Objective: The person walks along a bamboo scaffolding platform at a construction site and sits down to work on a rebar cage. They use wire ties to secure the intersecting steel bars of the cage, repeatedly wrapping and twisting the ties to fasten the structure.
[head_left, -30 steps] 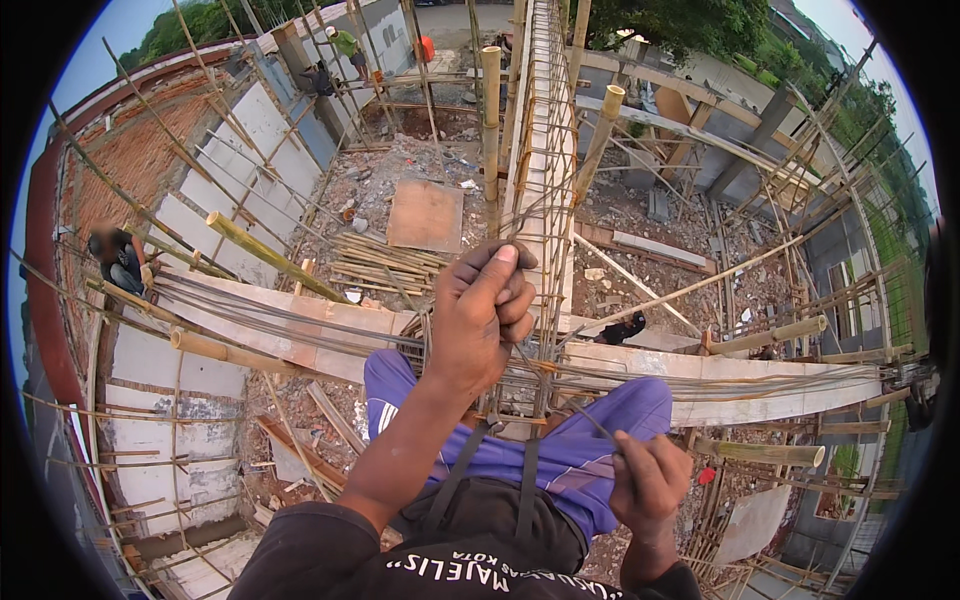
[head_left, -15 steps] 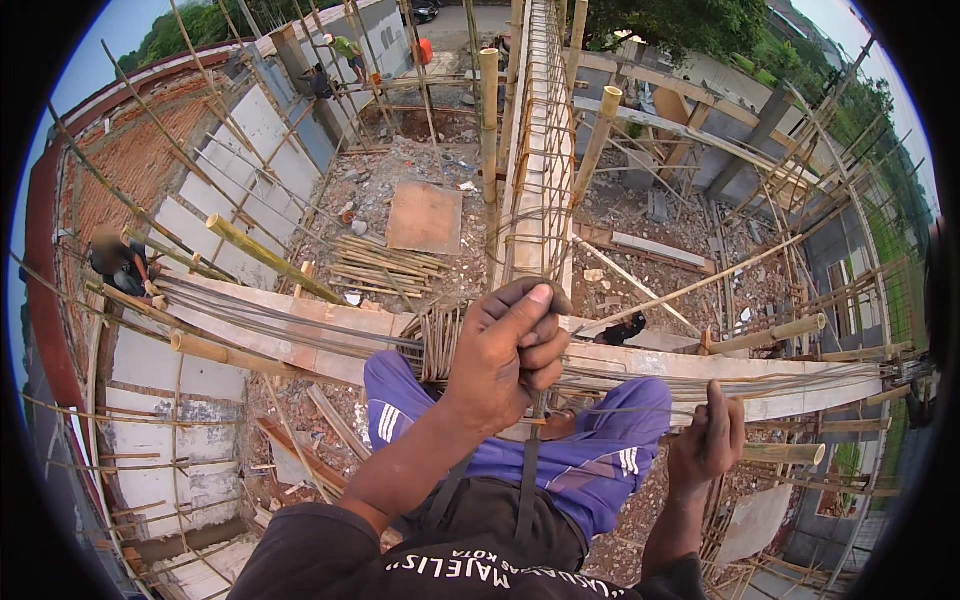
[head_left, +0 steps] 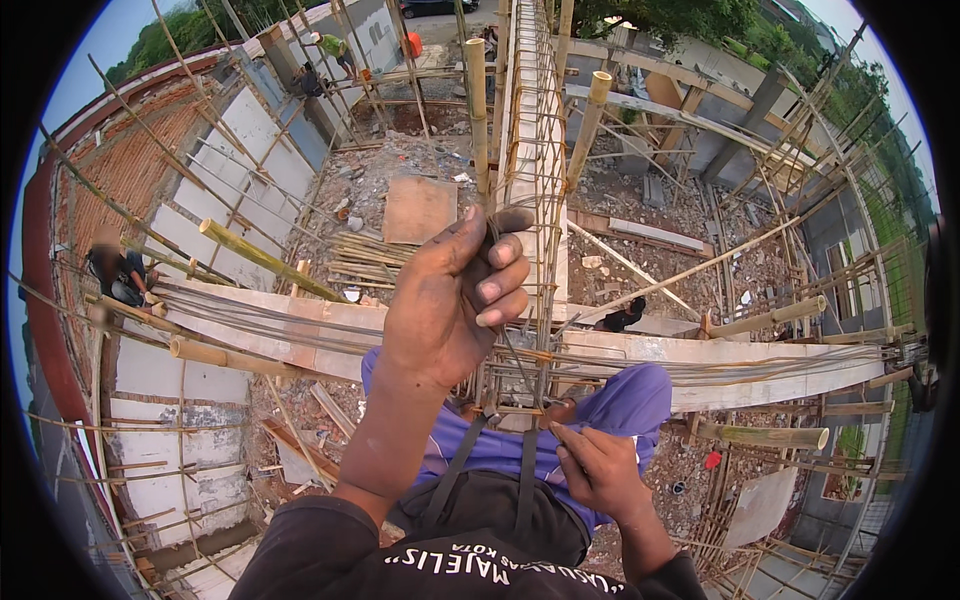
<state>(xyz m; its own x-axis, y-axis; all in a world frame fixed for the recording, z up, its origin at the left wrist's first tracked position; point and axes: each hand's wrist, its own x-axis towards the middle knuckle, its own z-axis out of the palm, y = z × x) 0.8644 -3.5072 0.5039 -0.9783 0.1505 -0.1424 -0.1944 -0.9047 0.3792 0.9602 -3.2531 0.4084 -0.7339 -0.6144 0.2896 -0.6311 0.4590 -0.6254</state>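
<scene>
Raised in front of me at centre, my left hand [head_left: 450, 285] is closed, thumb and forefinger pinched on thin dark wire [head_left: 492, 232]; the rest of the wire is hard to trace. Below and to its right, my right hand [head_left: 602, 470] sits over my purple-trousered lap with curled fingers. Whatever it grips, if anything, is too small or hidden. Beneath the hands, steel bars [head_left: 515, 375] with tied stirrups meet between my knees. A long rebar cage [head_left: 535, 170] runs away from me above a pale formwork board.
Beam formwork [head_left: 740, 365] carrying long bars stretches to both sides. Bamboo poles [head_left: 478, 110] rise around it. Far below lie rubble, a brown board [head_left: 420, 208] and stacked bamboo [head_left: 370, 260]. A person [head_left: 120, 275] works at the far left; another [head_left: 625, 315] is below right of centre.
My left hand has moved left and slightly up, its fingers turning more toward view. My right hand has come inward from the right, down over my lap.
</scene>
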